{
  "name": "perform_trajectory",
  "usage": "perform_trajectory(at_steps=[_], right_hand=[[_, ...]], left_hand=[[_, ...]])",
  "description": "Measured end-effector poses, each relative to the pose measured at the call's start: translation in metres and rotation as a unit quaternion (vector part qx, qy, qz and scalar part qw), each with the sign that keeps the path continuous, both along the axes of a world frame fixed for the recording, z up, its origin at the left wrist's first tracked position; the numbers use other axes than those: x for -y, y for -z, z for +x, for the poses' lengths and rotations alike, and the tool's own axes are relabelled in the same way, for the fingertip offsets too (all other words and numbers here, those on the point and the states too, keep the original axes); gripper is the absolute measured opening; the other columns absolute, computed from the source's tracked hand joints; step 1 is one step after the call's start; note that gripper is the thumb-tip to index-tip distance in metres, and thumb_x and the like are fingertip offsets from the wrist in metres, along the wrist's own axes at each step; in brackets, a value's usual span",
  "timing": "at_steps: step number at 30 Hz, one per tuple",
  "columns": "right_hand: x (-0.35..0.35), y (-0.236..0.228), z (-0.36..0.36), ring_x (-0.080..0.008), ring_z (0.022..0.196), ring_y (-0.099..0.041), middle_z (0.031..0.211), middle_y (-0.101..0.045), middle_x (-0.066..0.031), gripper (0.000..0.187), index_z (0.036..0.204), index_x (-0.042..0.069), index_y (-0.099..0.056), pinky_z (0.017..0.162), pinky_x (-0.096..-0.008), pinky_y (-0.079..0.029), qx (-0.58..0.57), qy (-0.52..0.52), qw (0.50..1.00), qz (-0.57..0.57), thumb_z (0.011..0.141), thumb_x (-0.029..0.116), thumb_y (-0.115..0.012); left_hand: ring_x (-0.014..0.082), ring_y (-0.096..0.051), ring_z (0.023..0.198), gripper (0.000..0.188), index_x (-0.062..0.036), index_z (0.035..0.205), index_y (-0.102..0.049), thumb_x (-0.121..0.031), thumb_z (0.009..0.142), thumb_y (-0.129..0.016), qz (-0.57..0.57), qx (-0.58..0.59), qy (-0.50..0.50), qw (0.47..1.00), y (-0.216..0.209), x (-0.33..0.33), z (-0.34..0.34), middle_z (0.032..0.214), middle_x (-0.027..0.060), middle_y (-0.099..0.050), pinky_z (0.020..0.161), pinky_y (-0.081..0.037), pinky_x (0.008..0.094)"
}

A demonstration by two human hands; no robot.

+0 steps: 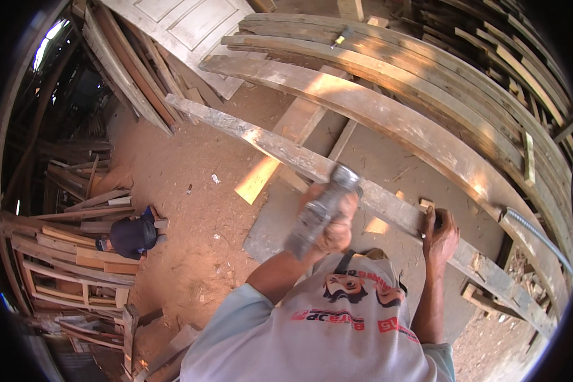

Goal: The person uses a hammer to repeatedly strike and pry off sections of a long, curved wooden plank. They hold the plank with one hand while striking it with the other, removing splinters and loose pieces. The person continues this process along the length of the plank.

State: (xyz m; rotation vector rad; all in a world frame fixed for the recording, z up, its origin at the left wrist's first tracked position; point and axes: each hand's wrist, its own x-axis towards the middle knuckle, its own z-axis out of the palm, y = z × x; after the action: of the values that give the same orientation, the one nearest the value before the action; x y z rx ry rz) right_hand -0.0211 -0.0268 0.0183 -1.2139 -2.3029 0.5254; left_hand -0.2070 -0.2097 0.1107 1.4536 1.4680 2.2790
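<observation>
My left hand is closed around a hammer, raised over the long weathered board. Its grey metal head is blurred and hides much of the grip. My right hand is on the same board, with its fingers curled around something small and dark that I cannot make out. The board runs slantwise from upper left to lower right, in front of my body. Below it, crosspieces and a grey floor slab show.
Thick long planks lie side by side beyond the board, with a coiled metal rod at their right end. A white panelled door leans at the back. Another person is bent low at the left, beside stacked timber.
</observation>
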Motion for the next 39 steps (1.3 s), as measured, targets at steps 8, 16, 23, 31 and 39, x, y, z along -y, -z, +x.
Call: perform_trajectory(at_steps=[8,16,23,31,39], right_hand=[[-0.007,0.001,0.004,-0.0336,0.082,-0.067,0.089,-0.069,-0.0189,0.038,0.098,0.001,-0.07,0.078,-0.0426,-0.05,-0.028,-0.04,0.997,-0.054,0.098,0.039,-0.063],[0.011,-0.056,-0.006,-0.0173,0.086,-0.064,0.091,-0.07,-0.0098,0.042,0.108,-0.002,-0.069,0.082,-0.0337,-0.051,-0.167,0.068,0.982,-0.054,0.102,0.039,-0.063],[0.056,-0.038,-0.115,-0.027,0.093,-0.069,0.098,-0.072,-0.0169,0.034,0.108,-0.002,-0.069,0.086,-0.0398,-0.053,-0.06,-0.03,0.994,-0.08,0.098,0.031,-0.067],[0.059,0.007,-0.138,-0.0318,0.087,-0.068,0.093,-0.069,-0.0172,0.034,0.099,-0.002,-0.069,0.081,-0.041,-0.053,-0.03,0.027,0.994,-0.098,0.096,0.032,-0.068],[0.067,0.013,-0.155,-0.029,0.076,-0.067,0.085,-0.069,-0.0139,0.037,0.087,0.001,-0.069,0.072,-0.04,-0.052,0.058,0.062,0.996,-0.018,0.092,0.038,-0.073]], left_hand=[[0.0096,-0.049,0.063,0.008,-0.0075,0.1,-0.052,-0.014,0.104,-0.049,-0.003,0.09,0.085,0.992,0.001,0.025,-0.021,0.085,0.0037,-0.054,0.051,-0.041,0.0281],[0.0043,-0.035,0.048,0.043,-0.0137,0.094,-0.047,-0.056,0.104,-0.046,0.171,0.314,-0.129,0.925,-0.05,0.126,-0.238,0.064,-0.0064,-0.037,0.045,-0.036,0.0202],[0.0099,-0.029,0.054,0.05,-0.0121,0.086,-0.042,-0.058,0.104,-0.044,0.138,0.478,-0.212,0.841,0.071,0.15,-0.408,0.067,-0.0039,-0.028,0.049,-0.031,0.024],[0.0134,-0.027,0.06,0.049,-0.0105,0.091,-0.038,-0.058,0.105,-0.042,0.056,0.549,-0.192,0.811,0.134,0.128,-0.441,0.072,-0.0017,-0.026,0.052,-0.032,0.0287],[0.0067,-0.032,0.055,0.044,-0.0146,0.094,-0.046,-0.057,0.104,-0.045,0.066,0.479,-0.154,0.862,0.068,0.116,-0.383,0.067,-0.0055,-0.032,0.051,-0.033,0.0242]])
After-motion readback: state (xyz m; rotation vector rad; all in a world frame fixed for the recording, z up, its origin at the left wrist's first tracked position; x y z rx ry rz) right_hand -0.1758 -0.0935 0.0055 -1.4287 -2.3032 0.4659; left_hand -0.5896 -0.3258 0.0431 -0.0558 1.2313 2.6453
